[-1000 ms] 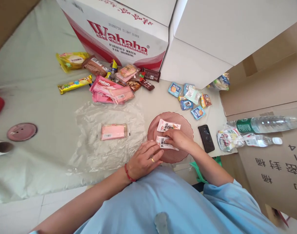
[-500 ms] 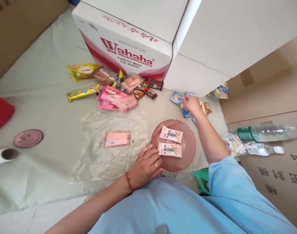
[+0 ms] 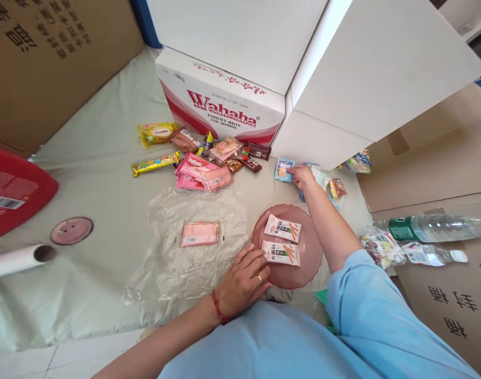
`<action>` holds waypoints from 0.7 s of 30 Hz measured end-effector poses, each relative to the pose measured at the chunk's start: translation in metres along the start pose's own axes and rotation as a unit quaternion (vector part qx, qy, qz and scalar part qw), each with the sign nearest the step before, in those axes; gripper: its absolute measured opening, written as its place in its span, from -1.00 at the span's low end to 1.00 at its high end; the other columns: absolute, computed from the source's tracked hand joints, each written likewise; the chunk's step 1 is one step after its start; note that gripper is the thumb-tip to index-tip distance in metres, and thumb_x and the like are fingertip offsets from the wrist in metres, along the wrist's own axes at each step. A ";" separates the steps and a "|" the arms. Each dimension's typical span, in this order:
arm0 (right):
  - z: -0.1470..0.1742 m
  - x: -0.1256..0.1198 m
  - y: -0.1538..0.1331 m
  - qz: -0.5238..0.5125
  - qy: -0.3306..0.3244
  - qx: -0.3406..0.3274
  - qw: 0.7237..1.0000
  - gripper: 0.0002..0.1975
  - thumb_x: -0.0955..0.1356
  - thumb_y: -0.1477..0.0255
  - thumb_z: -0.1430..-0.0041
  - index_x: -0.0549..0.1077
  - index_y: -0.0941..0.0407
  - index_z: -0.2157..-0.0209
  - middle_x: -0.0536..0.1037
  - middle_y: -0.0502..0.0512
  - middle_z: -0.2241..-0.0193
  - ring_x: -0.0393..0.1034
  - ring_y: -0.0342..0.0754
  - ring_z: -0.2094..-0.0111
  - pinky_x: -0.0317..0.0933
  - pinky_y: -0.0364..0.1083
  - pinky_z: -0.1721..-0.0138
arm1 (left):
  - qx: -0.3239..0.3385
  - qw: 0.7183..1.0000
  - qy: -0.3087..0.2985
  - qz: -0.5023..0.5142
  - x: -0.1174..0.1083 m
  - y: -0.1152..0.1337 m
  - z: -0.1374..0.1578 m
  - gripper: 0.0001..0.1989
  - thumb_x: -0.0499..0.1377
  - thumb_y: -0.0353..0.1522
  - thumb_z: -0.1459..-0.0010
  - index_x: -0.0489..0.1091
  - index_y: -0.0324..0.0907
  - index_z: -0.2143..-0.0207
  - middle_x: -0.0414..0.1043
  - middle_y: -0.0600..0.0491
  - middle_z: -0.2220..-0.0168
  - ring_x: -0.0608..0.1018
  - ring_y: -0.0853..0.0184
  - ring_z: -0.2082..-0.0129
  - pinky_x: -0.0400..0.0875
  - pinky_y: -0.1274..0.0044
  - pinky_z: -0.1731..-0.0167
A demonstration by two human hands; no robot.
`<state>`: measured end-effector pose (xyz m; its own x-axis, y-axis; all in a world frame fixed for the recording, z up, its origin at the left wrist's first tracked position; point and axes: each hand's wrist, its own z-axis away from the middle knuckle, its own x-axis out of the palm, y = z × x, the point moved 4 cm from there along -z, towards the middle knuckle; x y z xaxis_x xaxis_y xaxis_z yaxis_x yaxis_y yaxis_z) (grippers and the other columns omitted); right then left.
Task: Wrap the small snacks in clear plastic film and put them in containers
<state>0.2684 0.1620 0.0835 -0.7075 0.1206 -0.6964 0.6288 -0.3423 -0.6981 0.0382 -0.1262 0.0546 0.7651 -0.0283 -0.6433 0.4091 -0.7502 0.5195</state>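
Observation:
My right hand (image 3: 303, 177) reaches to the far side, its fingers closed at the right edge of a small blue snack packet (image 3: 283, 170). Several other small packets (image 3: 337, 188) lie beside and partly behind that hand. Close to my body, my left hand (image 3: 244, 279) rests at the left rim of a pink fluted plate (image 3: 313, 263), with its fingers over the edge; the thumb is mostly hidden. On the plate lie two white snack packets, an upper one (image 3: 283, 228) and a lower one (image 3: 280, 253).
A pink wafer packet (image 3: 199, 233) lies on a clear plastic sheet (image 3: 165, 268). Several snacks, including pink wafer packs (image 3: 195, 163), are heaped before a Wahaha carton (image 3: 220, 100). White boxes (image 3: 323, 131) stand behind; bottles (image 3: 433, 228) are at the right, a red container (image 3: 15, 192) at the left.
My right hand has shifted left from among the small packets to the blue packet and closed on its edge. My left hand stays at the plate. The camera view has tilted slightly.

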 end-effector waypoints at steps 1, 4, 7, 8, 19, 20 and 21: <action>0.009 -0.009 0.000 -0.015 0.004 0.002 1.000 -0.68 0.55 0.25 -0.08 0.42 0.14 0.35 0.23 -0.19 0.66 0.13 -0.21 0.62 0.10 -0.22 0.60 | -0.007 1.000 0.017 -0.004 -0.001 0.001 0.001 -0.79 0.29 -0.33 -0.26 0.47 -0.17 0.07 0.57 -0.09 0.07 0.52 0.14 -0.13 0.38 0.13 -0.28; 0.044 -0.048 0.005 -0.092 0.002 -0.013 0.996 -0.66 0.51 0.17 -0.14 0.37 0.08 0.37 0.11 -0.23 0.67 -0.06 -0.26 0.66 -0.09 -0.26 0.66 | -0.021 0.999 0.047 0.000 -0.002 0.002 0.004 -0.72 0.29 -0.35 -0.27 0.44 -0.20 -0.01 0.55 -0.16 0.03 0.51 0.08 -0.15 0.47 0.11 -0.19; 0.095 -0.075 0.019 -0.261 -0.089 -0.030 0.961 -0.57 0.60 0.14 0.06 0.43 0.09 0.36 0.25 -0.20 0.64 -0.03 -0.30 0.68 -0.06 -0.26 0.67 | -0.028 0.998 0.051 0.019 0.002 0.001 0.005 -0.66 0.29 -0.34 -0.27 0.39 -0.21 -0.07 0.54 -0.16 0.05 0.54 0.09 -0.11 0.55 0.16 -0.12; 0.114 -0.074 0.028 -0.274 -0.127 -0.004 0.953 -0.54 0.63 0.15 0.14 0.45 0.09 0.36 0.36 -0.15 0.59 0.08 -0.28 0.67 0.05 -0.25 0.65 | -0.032 0.998 0.056 0.025 0.003 0.000 0.005 -0.63 0.29 -0.34 -0.27 0.37 -0.21 -0.10 0.54 -0.16 0.04 0.54 0.08 -0.12 0.56 0.17 -0.11; 0.210 0.028 0.059 0.121 -0.103 -0.063 0.985 -0.63 0.31 0.47 -0.30 0.42 0.14 -0.12 0.53 0.33 -0.05 0.50 0.12 0.00 0.36 0.06 -0.02 | -0.038 0.996 0.071 0.035 0.011 0.001 0.005 -0.47 0.29 -0.41 -0.26 0.25 -0.17 -0.24 0.46 -0.19 -0.05 0.47 0.03 -0.22 0.52 0.13 -0.15; 0.212 0.026 0.053 0.154 -0.091 -0.096 0.979 -0.59 0.31 0.47 -0.31 0.40 0.13 -0.17 0.47 0.36 -0.13 0.47 0.15 -0.05 0.34 0.07 -0.04 | -0.045 0.995 0.081 0.032 0.009 -0.001 0.006 -0.45 0.29 -0.40 -0.25 0.24 -0.14 -0.25 0.45 -0.19 -0.07 0.46 0.02 -0.24 0.52 0.13 -0.15; 0.213 0.021 0.049 0.165 -0.083 -0.123 0.975 -0.58 0.31 0.45 -0.32 0.39 0.11 -0.19 0.43 0.36 -0.18 0.45 0.16 -0.08 0.33 0.06 -0.06 | -0.051 0.994 0.089 0.028 0.006 -0.002 0.007 -0.43 0.30 -0.40 -0.25 0.23 -0.12 -0.27 0.44 -0.18 -0.09 0.46 0.02 -0.24 0.52 0.13 -0.15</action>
<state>0.2154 -0.0506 0.0702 -0.4832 -0.1171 -0.8676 0.8749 -0.1013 -0.4736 0.0381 -0.1296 0.0454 0.8606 0.0556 -0.5062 0.4039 -0.6798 0.6121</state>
